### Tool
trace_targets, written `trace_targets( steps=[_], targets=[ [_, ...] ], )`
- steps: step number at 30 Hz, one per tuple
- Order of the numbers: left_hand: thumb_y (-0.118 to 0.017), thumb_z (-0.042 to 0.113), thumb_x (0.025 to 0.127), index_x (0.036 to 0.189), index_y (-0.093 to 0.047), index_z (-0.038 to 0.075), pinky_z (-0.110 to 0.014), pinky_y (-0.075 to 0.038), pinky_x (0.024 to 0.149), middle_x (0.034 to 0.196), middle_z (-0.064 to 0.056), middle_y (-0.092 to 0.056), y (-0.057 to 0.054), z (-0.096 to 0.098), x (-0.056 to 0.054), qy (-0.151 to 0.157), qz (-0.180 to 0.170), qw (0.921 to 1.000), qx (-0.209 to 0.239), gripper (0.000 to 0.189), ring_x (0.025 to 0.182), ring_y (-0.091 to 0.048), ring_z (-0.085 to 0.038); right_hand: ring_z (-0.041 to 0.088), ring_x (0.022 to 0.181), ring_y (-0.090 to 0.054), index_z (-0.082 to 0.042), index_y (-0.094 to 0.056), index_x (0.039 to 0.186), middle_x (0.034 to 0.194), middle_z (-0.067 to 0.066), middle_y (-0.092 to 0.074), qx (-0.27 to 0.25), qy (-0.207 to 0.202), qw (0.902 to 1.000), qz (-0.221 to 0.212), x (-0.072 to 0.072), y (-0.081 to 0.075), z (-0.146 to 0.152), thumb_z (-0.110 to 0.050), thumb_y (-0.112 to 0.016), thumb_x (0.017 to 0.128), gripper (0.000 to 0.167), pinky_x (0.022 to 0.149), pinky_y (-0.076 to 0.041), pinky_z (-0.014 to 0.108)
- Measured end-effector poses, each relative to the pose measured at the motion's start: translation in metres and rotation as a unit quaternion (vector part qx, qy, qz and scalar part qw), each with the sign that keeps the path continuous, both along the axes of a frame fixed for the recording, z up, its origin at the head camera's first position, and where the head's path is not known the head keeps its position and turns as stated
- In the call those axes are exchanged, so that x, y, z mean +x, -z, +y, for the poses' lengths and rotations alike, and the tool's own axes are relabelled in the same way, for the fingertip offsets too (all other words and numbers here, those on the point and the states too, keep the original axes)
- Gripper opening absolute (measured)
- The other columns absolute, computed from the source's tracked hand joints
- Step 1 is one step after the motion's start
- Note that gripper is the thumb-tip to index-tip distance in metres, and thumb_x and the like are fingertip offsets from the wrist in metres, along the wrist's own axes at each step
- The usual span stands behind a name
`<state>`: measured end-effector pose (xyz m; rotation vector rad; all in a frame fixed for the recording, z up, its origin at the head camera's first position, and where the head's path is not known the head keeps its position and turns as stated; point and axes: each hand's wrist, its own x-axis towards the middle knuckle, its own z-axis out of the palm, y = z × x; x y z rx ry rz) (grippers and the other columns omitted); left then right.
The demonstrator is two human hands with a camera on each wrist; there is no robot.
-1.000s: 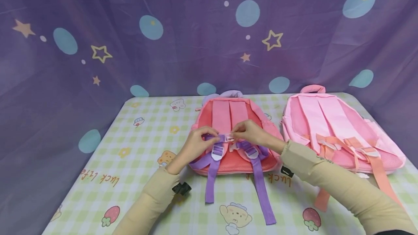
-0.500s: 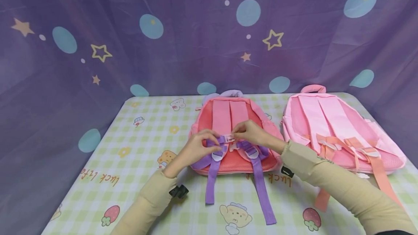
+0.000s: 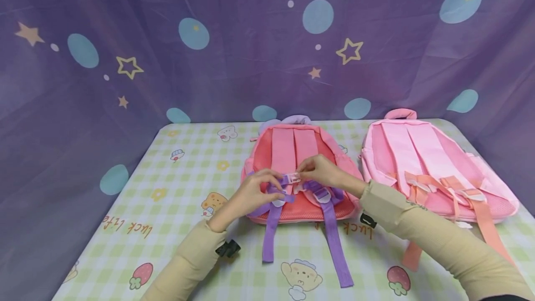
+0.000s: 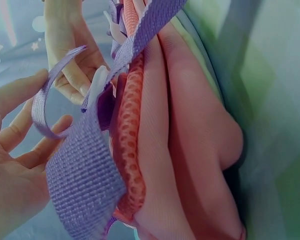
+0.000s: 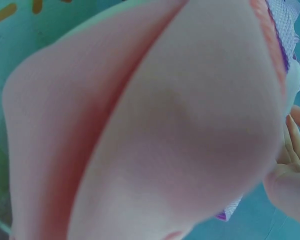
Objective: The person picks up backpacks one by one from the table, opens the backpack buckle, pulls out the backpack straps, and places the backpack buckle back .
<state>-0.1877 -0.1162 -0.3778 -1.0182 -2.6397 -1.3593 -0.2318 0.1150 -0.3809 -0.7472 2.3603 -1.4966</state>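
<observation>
A coral-pink backpack lies on the table with its shoulder straps facing up. Across those straps runs a purple webbing strap with a small pale buckle. My right hand pinches the buckle's right side with thumb and forefinger. Over the left part of the webbing is my left hand, thumb and fingers apart. In the left wrist view a loose purple strap loop curves between its spread fingers, a fingertip touching it. The right wrist view shows mostly backpack fabric; the right fingertips are hidden there.
A lighter pink backpack with orange straps lies to the right, near my right forearm. Two long purple strap tails hang toward me over the checked tablecloth. A purple curtain stands behind the table.
My left hand's thumb and fingers have parted from their pinch on the purple webbing, and the hand has dropped slightly. A loose strap end now shows below the buckle. The right hand stays put.
</observation>
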Motion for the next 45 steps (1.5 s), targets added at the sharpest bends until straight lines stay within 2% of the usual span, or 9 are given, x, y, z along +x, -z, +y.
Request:
trace_targets(
  steps=[4,12,19,23,28,36,45],
  targets=[
    [-0.079,0.008,0.081,0.084,-0.07,0.006,-0.037,-0.046,0.088,0.113,-0.013,-0.066,0.001,0.0,0.0,0.011,0.012,0.9999,0.001,0.01,0.108,-0.06,-0.031,0.031,0.073,-0.07,0.015,-0.067,0.094,0.081,0.021,-0.071,-0.002,-0.005,1.0,0.001,0.0,0.001,0.001,0.007,-0.061,0.089,0.011,0.069,-0.057,0.037],
    [-0.077,0.004,0.082,0.097,-0.072,0.001,-0.038,-0.046,0.099,0.112,-0.013,-0.066,0.003,0.001,0.001,0.041,0.017,0.9988,0.019,0.017,0.111,-0.06,-0.027,0.021,0.074,-0.068,0.013,-0.068,0.093,0.086,0.021,-0.071,0.014,-0.007,0.9995,0.027,-0.001,0.004,0.001,0.009,-0.063,0.085,0.011,0.068,-0.056,0.032],
    [-0.068,-0.005,0.086,0.1,-0.069,-0.004,-0.033,-0.054,0.087,0.106,-0.016,-0.066,0.0,0.002,-0.003,0.037,0.006,0.999,0.025,0.015,0.099,-0.065,-0.029,0.018,0.076,-0.067,0.012,-0.068,0.092,0.086,0.019,-0.072,0.019,-0.008,0.9987,0.047,0.0,0.005,0.002,0.008,-0.064,0.086,0.008,0.068,-0.053,0.023],
    [-0.065,-0.005,0.087,0.102,-0.068,-0.004,-0.034,-0.053,0.087,0.105,-0.015,-0.067,-0.004,0.002,-0.006,0.015,0.005,0.9999,-0.003,0.015,0.099,-0.064,-0.03,0.013,0.076,-0.066,0.01,-0.068,0.093,0.088,0.017,-0.072,0.017,-0.007,0.9987,0.048,0.0,0.007,0.003,0.007,-0.064,0.087,0.008,0.07,-0.053,0.023],
    [-0.061,-0.006,0.087,0.104,-0.068,-0.004,-0.037,-0.053,0.086,0.103,-0.015,-0.067,-0.006,0.003,-0.014,-0.004,0.015,0.9986,-0.05,0.019,0.095,-0.065,-0.029,0.016,0.077,-0.066,0.01,-0.069,0.093,0.088,0.017,-0.072,0.011,-0.008,0.9985,0.052,0.0,0.008,0.003,0.006,-0.065,0.087,0.008,0.071,-0.053,0.024],
    [-0.06,-0.008,0.087,0.102,-0.068,-0.005,-0.034,-0.053,0.085,0.099,-0.015,-0.067,-0.009,0.009,-0.029,0.004,0.033,0.9945,-0.099,0.018,0.094,-0.065,-0.027,0.02,0.082,-0.068,0.009,-0.07,0.091,0.088,0.016,-0.072,0.017,0.001,0.9963,0.084,0.004,0.007,0.003,0.007,-0.066,0.087,0.007,0.074,-0.055,0.028],
    [-0.063,-0.008,0.087,0.098,-0.07,-0.003,-0.032,-0.052,0.087,0.097,-0.013,-0.069,-0.008,0.014,-0.041,0.022,0.051,0.9895,-0.134,0.014,0.096,-0.065,-0.026,0.016,0.079,-0.066,0.006,-0.071,0.09,0.086,0.013,-0.072,0.034,-0.004,0.9893,0.142,0.007,0.008,0.003,0.007,-0.066,0.086,0.006,0.071,-0.054,0.027]
  ],
)
